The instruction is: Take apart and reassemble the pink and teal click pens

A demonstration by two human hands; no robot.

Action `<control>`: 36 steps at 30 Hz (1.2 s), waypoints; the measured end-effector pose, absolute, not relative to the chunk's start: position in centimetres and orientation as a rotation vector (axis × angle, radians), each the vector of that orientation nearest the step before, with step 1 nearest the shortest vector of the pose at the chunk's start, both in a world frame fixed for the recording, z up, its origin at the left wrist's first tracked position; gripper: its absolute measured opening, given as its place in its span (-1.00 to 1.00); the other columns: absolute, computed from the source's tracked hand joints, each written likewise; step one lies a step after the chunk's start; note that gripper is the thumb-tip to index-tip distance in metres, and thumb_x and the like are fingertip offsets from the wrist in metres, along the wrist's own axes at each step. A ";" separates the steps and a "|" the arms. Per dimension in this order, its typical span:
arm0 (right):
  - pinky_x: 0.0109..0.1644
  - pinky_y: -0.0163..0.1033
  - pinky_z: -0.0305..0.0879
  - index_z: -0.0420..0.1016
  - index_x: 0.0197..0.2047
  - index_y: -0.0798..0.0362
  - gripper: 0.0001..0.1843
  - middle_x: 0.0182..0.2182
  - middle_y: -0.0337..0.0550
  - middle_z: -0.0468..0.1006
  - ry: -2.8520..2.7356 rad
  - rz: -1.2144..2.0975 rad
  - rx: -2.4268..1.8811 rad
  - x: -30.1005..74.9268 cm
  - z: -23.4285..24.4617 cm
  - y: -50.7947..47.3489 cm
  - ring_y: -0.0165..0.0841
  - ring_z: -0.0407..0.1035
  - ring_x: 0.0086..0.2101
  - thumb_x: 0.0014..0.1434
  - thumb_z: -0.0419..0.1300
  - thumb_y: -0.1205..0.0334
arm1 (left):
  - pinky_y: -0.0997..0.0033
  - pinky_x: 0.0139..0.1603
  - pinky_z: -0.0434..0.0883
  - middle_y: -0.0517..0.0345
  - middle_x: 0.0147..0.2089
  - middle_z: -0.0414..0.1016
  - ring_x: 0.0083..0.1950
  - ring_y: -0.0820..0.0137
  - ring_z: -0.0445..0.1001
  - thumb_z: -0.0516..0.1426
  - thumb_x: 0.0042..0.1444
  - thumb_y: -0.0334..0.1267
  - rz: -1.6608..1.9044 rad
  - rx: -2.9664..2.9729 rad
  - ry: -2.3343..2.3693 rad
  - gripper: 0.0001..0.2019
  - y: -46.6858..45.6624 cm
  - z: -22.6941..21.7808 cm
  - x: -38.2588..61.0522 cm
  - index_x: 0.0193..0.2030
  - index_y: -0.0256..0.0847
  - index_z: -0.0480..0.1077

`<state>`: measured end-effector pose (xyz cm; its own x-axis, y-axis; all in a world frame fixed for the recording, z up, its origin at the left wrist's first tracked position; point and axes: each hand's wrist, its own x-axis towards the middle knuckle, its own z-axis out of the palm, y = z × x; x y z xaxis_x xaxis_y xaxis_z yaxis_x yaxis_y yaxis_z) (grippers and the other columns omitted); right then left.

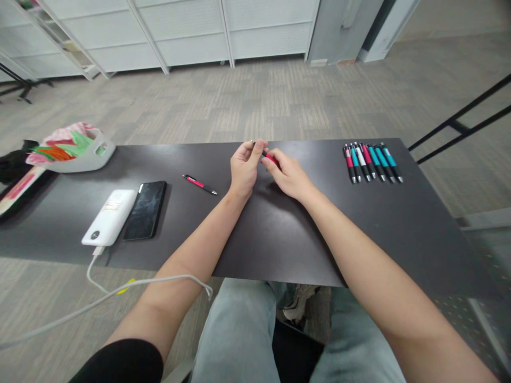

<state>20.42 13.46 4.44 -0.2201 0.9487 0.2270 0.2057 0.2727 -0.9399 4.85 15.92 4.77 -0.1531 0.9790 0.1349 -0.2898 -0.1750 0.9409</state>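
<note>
Over the middle of the dark table, my left hand (246, 166) and my right hand (288, 173) hold one red and black pen (270, 157) between them. The left fingers pinch its black end, while the right fingers wrap round the red part; much of the pen is hidden by the fingers. Left of my hands, a second red and black pen (199, 184) lies on the table. On the right, a row of several pens (371, 162) in red, teal and white, with black grips, lies side by side.
A white power bank (109, 217) with a white cable (99, 306) lies at the left beside a black phone (146, 210). Behind them stands a white basket (90, 159) with colourful packets. The cable crosses in front of my left forearm. White cabinets (191, 32) stand beyond the table.
</note>
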 end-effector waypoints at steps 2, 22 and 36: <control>0.00 -0.08 0.48 0.56 -0.04 -0.18 -0.36 -0.31 -0.21 0.53 -1.639 1.053 -1.073 20.4 4.3 13.5 -0.10 0.52 -0.14 0.62 0.44 -0.60 | 0.29 0.09 0.75 0.11 -0.19 0.80 -0.01 0.26 0.85 0.69 0.45 0.21 1.554 1.016 0.998 -0.47 15.9 4.8 4.9 -0.24 -0.07 0.62; -0.02 -0.07 0.44 0.55 -0.05 -0.18 -0.39 -0.26 -0.18 0.53 -1.618 0.990 -1.087 20.7 4.5 13.7 -0.08 0.48 -0.10 0.59 0.50 -0.55 | 0.30 0.12 0.73 0.18 -0.24 0.74 -0.05 0.29 0.81 0.70 0.45 0.15 1.561 1.018 1.023 -0.46 16.0 4.5 4.7 -0.26 -0.06 0.58; -0.04 -0.09 0.40 0.52 -0.08 -0.19 -0.38 -0.28 -0.20 0.53 -1.598 1.018 -1.101 20.5 4.8 13.8 -0.09 0.47 -0.10 0.58 0.51 -0.54 | 0.21 0.19 0.71 0.15 -0.21 0.72 0.08 0.18 0.80 0.69 0.45 0.20 1.541 1.052 1.045 -0.44 15.7 4.8 4.8 -0.26 -0.01 0.53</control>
